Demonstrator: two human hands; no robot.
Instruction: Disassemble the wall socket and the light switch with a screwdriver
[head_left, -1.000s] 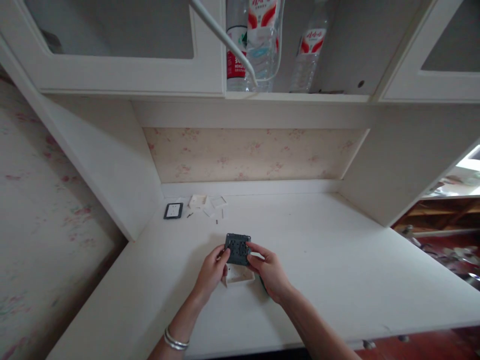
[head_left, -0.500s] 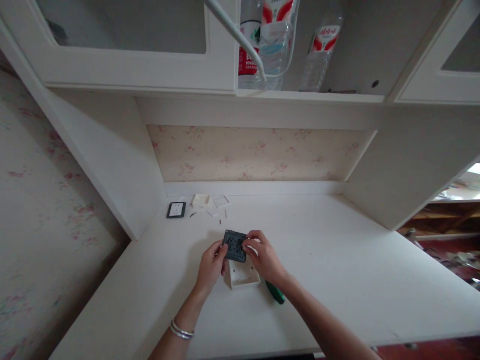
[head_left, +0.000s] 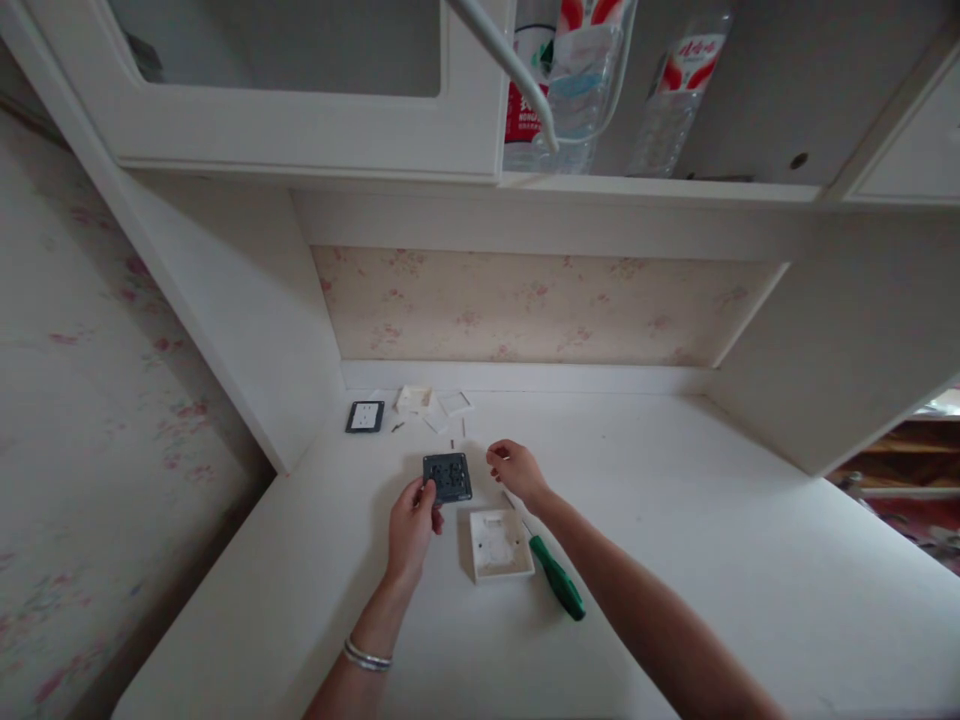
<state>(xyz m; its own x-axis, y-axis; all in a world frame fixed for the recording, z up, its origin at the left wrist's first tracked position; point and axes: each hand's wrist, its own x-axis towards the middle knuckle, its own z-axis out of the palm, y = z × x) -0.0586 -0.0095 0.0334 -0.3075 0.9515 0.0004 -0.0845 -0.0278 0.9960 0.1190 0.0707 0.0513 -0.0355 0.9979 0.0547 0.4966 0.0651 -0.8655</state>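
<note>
My left hand grips a dark square wall socket panel by its left edge, with its moulded back facing up. My right hand is apart from the panel, a little to its right, with the fingers pinched together. Whatever lies between those fingertips is too small to make out. Below the hands, a white square mounting box rests open side up on the desk. Beside it lies a screwdriver with a green handle, its shaft pointing up toward my right hand.
At the back left lie another socket with a dark frame, a white box, a clear frame and several small screws. Plastic bottles stand in the cabinet above, where a white cable hangs down.
My right hand has left the panel and moved up and right, fingers pinched. The panel has shifted left in my left hand, uncovering the mounting box and the screwdriver. The view has turned slightly.
</note>
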